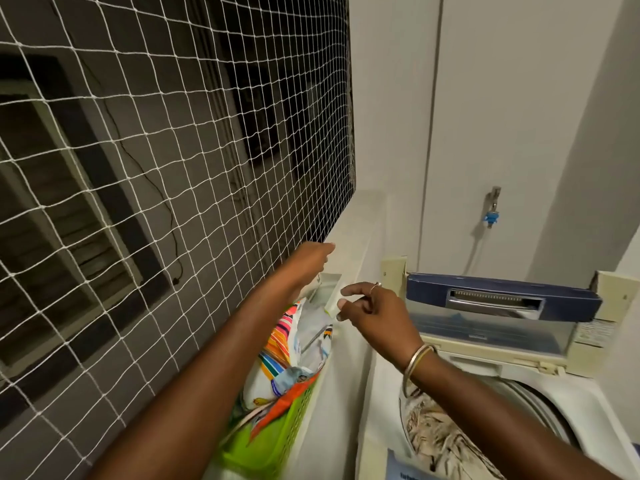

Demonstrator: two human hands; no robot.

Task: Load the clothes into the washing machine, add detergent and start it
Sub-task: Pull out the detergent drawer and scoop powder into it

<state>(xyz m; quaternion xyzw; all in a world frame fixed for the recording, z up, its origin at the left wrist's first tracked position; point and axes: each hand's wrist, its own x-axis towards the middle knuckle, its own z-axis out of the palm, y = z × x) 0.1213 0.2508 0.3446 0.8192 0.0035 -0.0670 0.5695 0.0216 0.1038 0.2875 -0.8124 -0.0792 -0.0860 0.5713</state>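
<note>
My left hand (308,261) reaches forward over the ledge, just above a small white container (329,289) that stands at the far end of the green basket (277,441). The hand's back hides its fingertips, so I cannot tell whether it holds the container. From the right, my right hand (372,311) hovers with loosely curled fingers, their tips at the container's pale green edge. The top-loading washing machine (588,403) stands at the right with its lid (502,299) raised. Patterned beige clothes (436,441) lie in the drum.
Colourful packets (294,348) fill the green basket on the ledge. White netting (173,168) covers the opening on the left. A tap with a blue fitting (491,209) is on the wall behind the machine.
</note>
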